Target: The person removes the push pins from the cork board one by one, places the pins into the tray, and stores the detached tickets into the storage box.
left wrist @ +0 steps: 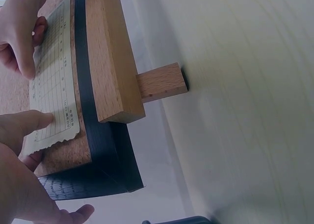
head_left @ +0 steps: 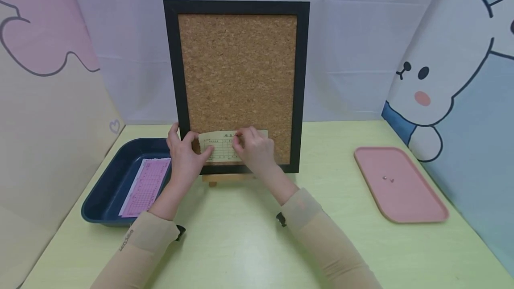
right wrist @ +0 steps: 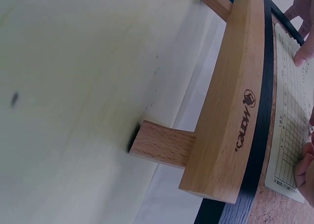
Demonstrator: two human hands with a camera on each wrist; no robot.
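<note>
A yellow printed paper slip (head_left: 220, 146) lies against the lower part of a black-framed cork board (head_left: 241, 70). At the slip's left end, my left hand (head_left: 184, 153) holds it, thumb on its printed face and a finger by the ragged edge; other fingers reach the frame's side. My right hand (head_left: 257, 148) pinches a tiny thumbtack (head_left: 236, 135) at the slip's top middle, mostly hidden by the fingertips. In the left wrist view the slip (left wrist: 56, 86) shows its torn edge beside the left thumb. The right wrist view shows the slip's other end (right wrist: 284, 165) under the right hand.
A wooden easel ledge (right wrist: 221, 126) supports the board's bottom. On the left, a dark blue tray (head_left: 100, 182) contains pink printed slips (head_left: 146, 186). A pink tray (head_left: 417, 204) on the right bears two tiny metallic tacks (head_left: 388, 179). Cartoon-printed panels (head_left: 462, 79) flank the table.
</note>
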